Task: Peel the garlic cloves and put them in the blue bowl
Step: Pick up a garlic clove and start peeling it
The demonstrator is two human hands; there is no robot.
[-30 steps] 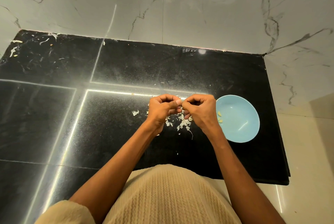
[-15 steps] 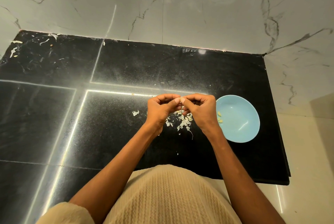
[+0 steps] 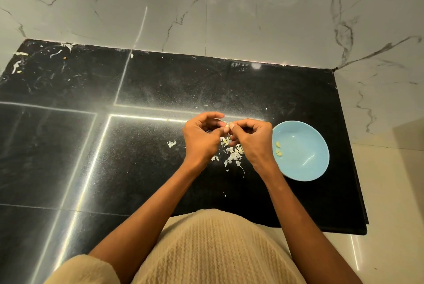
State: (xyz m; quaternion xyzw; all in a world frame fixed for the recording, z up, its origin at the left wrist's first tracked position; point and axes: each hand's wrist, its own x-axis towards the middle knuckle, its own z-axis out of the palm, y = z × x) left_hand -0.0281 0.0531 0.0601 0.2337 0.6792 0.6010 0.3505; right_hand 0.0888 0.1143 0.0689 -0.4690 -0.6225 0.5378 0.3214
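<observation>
Left hand and right hand both pinch small garlic clove above black counter. Few peeled cloves already in blue bowl. Skin bits piled under hands. This clove not peeled yet.

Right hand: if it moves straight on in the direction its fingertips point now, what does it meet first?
The right hand points toward the left hand. It would first press the garlic clove pinched between them, then the left fingers; depth looks nearly equal.
</observation>
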